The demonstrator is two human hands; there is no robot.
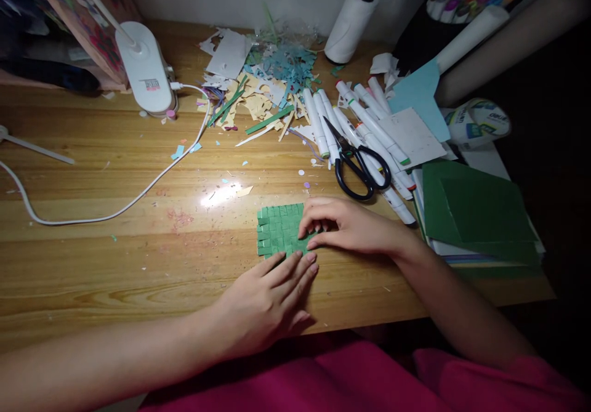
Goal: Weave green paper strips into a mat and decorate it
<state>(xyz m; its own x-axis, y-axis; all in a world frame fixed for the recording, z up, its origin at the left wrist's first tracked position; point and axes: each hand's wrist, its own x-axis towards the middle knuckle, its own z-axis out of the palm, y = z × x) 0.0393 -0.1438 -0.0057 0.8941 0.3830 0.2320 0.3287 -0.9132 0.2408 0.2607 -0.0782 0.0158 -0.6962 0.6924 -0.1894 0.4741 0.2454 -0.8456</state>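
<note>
Narrowly curled, pinch unclear, your right hand (335, 224) meets the green woven paper (279, 227), at twelve o'clock from your flattened left hand (274, 295), seemingly neatening the weave, which next wants steady pressure.

one left hand (272, 298), one right hand (344, 224), that makes two on the near side, and here's one woven green piece (279, 230)! over on the right, one pair of scissors (347, 150), at least eight loose markers (383, 133), one tape roll (492, 119), at least two green sheets (480, 206). far side, one white spool (348, 27); left, one lamp base (148, 67), one white cable (83, 222); paper scraps (263, 98), too many to count!
</note>
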